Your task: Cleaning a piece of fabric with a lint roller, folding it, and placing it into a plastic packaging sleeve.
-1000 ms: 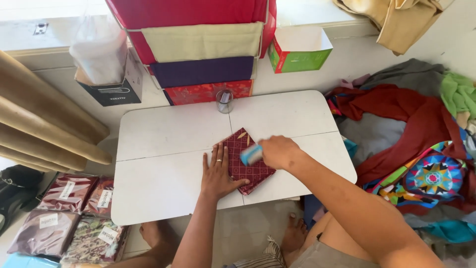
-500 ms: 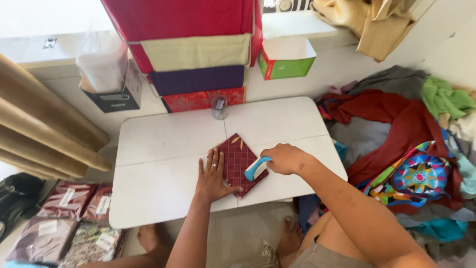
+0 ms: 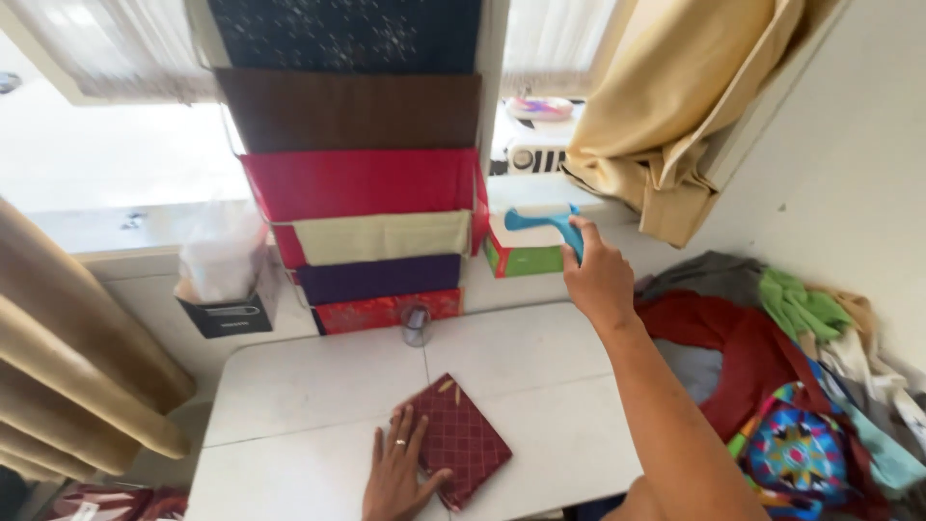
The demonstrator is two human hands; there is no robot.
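One folded maroon cloth [image 3: 458, 439], one small glass jar [image 3: 416, 324], one blue-handled tool [image 3: 546, 222], one green box [image 3: 526, 253], two hands, and apparently six stacked fabric bolts [image 3: 371, 183] at upper centre.

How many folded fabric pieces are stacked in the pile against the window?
6: from the top, dark navy, brown, red, beige-olive, purple, and red patterned lowest. More may be hidden above the frame.

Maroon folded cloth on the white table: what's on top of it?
The left hand rests on the maroon folded cloth, its thumb pressing the near edge. The part beneath the hand and the white table under the cloth are hidden.
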